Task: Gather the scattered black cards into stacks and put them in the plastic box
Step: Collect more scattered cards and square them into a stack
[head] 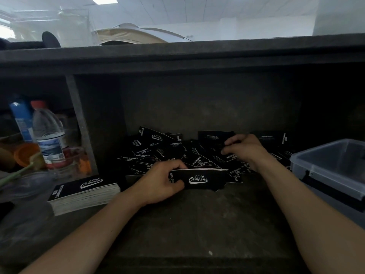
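Left hand (160, 180) is clamped on a thin bundle (199, 177) of black cards, thumb over the near face and fingers curled behind it, just in front of the pile. At the far left, behind a divider (81, 123), stand a clear bottle (49, 135) with a red cap and a blue one (21, 119); the orange things around them are too blurred to name. Next comes a squared stack (85, 191) lying flat on the dark shelf (197, 224), apart from the hand. Loose cards (158, 149) lie heaped and overlapping against the back wall, many half buried, their small print unreadable. Right hand (245, 149) rests on the heap's right part, fingertips curled in and pinching a card (229, 158); its palm hides most of that card. Past it, the box (316, 167) sits open on the shelf, cut off by the frame's right edge, its translucent inside too dim to tell what lies there.
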`<state>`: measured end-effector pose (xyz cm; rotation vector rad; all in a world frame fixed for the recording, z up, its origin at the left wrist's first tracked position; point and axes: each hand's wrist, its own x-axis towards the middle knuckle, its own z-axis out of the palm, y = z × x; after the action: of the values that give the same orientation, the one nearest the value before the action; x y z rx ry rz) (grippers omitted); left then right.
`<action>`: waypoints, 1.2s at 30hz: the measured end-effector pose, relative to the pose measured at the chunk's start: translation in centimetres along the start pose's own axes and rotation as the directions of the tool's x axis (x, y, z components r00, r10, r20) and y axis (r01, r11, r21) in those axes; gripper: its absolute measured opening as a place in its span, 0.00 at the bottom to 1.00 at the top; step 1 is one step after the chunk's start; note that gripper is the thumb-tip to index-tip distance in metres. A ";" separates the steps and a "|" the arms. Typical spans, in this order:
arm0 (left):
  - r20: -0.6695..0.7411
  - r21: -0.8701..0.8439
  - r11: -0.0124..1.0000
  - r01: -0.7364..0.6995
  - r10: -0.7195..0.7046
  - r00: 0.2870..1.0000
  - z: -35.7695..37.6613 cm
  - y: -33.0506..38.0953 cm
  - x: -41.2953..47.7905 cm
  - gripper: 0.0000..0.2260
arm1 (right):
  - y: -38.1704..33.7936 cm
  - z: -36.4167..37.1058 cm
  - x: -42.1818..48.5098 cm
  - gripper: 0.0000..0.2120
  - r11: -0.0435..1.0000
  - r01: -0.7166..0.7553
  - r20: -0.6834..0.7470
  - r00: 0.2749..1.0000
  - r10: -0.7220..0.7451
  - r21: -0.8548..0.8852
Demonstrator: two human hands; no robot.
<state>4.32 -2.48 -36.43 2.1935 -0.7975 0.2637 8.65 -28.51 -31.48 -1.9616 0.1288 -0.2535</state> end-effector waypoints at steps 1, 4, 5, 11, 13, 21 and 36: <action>-0.006 0.006 1.000 -0.003 0.003 1.000 0.0 0.0 0.0 0.10 | 0.0 0.2 -0.1 0.13 0.998 -0.001 0.034 0.999 -0.001 0.057; -0.025 0.037 0.999 -0.017 0.018 1.000 0.0 -0.1 0.1 0.09 | -0.1 0.8 0.2 0.18 0.970 0.000 0.122 0.992 -0.031 0.241; -0.032 0.047 0.999 -0.018 0.019 0.999 -0.1 -0.1 0.1 0.09 | -0.2 0.9 0.3 0.19 0.967 0.018 0.139 0.989 -0.055 0.255; -0.073 0.092 0.996 -0.002 0.009 0.997 -0.2 -0.3 0.2 0.10 | -0.5 1.2 0.0 0.06 0.932 0.357 0.109 0.926 -0.361 0.057; -0.063 0.114 0.993 0.006 0.001 0.998 -0.1 -0.3 0.2 0.11 | -0.5 0.9 -0.1 0.02 0.876 0.478 0.041 0.878 -0.476 -0.068; -0.073 0.127 0.991 0.053 -0.044 0.996 -0.1 -0.5 0.3 0.14 | -0.4 0.0 0.0 0.05 0.780 0.573 0.293 0.813 -0.503 -0.253; -0.016 0.069 0.997 -0.015 0.016 1.000 -0.2 -0.7 0.2 0.17 | 1.0 1.3 0.5 0.20 0.794 0.163 0.006 0.980 -0.197 -0.586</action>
<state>4.89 -2.04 -36.66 2.2476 -0.8073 0.3214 9.50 -27.88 -32.77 -2.5930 0.0559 -0.4345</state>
